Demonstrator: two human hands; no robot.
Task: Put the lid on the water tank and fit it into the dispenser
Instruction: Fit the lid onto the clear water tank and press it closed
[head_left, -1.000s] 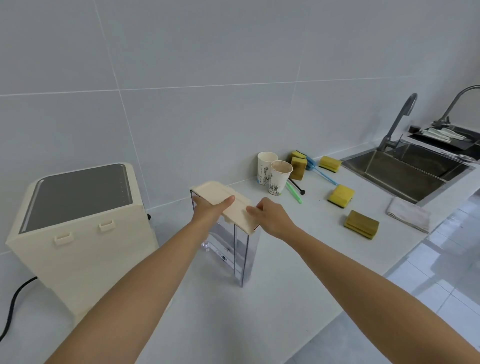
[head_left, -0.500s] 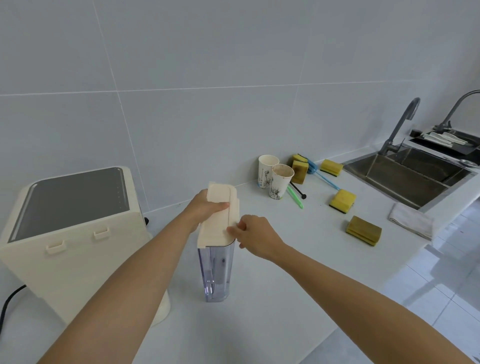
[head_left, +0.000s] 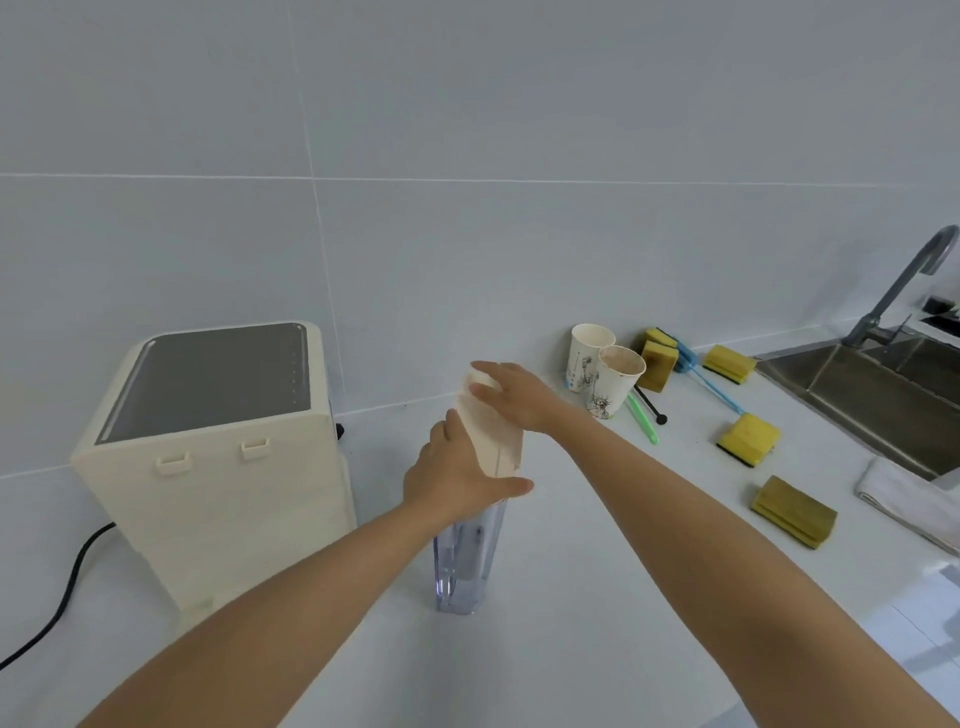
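Note:
A clear plastic water tank (head_left: 464, 561) stands upright on the white counter, narrow end toward me. A cream lid (head_left: 493, 431) lies on its top. My left hand (head_left: 457, 478) grips the near end of the tank's top, thumb across the lid's front edge. My right hand (head_left: 511, 392) rests flat over the far end of the lid. The cream dispenser (head_left: 208, 457) with a grey top stands to the left of the tank, a short gap between them; two small catches show on its facing side.
Two paper cups (head_left: 602, 376), several yellow sponges (head_left: 748, 436), a blue brush (head_left: 711, 384) and a green stick lie to the right. A steel sink (head_left: 883, 395) with tap, and a folded cloth (head_left: 914, 493), sit at far right. A black cord (head_left: 57, 608) trails left of the dispenser.
The tank has been turned end-on and now stands nearer the dispenser. My left hand moved to the lid's near end, my right hand to its far end.

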